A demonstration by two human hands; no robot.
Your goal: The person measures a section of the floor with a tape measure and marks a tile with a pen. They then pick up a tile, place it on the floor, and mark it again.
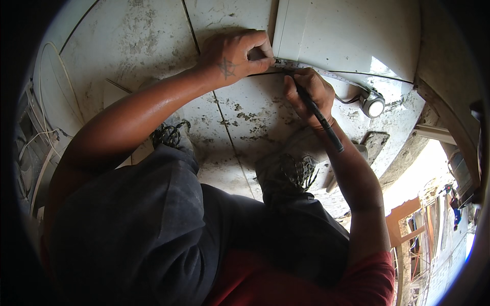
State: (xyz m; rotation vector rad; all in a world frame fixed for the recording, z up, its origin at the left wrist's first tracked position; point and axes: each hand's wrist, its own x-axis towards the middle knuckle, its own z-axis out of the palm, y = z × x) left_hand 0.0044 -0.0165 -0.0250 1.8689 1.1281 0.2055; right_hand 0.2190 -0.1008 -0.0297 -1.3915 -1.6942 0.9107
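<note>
My left hand (237, 56) pinches the hooked end of the tape measure's pale blade (334, 76) at the near left corner of a white panel (352, 30). The blade runs to the right along the panel's near edge. Its silver and black tape measure case (371, 104) rests on the floor at the far end of the blade. A long black pen (320, 116) is gripped in my right hand (312, 94), close beside the blade. The pen's tip is hidden behind my fingers, so I cannot tell whether it touches the panel.
My shoes with dark laces (301, 173) are planted on the stained tile floor (235, 120). A small dark-edged plate (376, 140) lies at the right. Loose cables (48, 132) hang at the far left. Scrap wood (408, 222) is piled at the lower right.
</note>
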